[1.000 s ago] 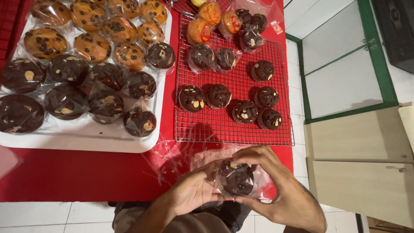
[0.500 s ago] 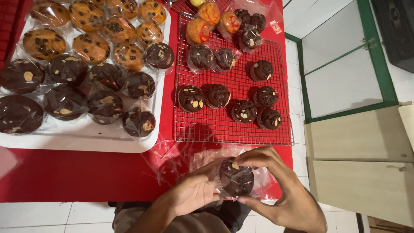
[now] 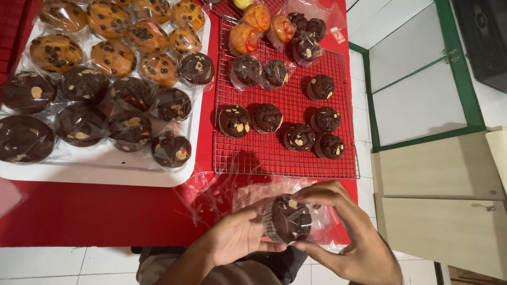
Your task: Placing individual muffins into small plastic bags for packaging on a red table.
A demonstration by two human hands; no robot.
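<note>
A chocolate muffin (image 3: pixel 289 219) sits between both hands, inside a clear plastic bag (image 3: pixel 317 221), held just above the near edge of the red table (image 3: pixel 95 216). The left hand (image 3: pixel 235 237) is half open, palm up, its fingers pressed to the muffin's paper side. The right hand (image 3: pixel 343 232) curls over the top and far side, thumb underneath, fingers closed on the bag. Just beyond the hands lies a wire rack (image 3: pixel 285 153) with bare muffins; beyond the left hand, a white tray (image 3: pixel 105 171) of bagged ones.
</note>
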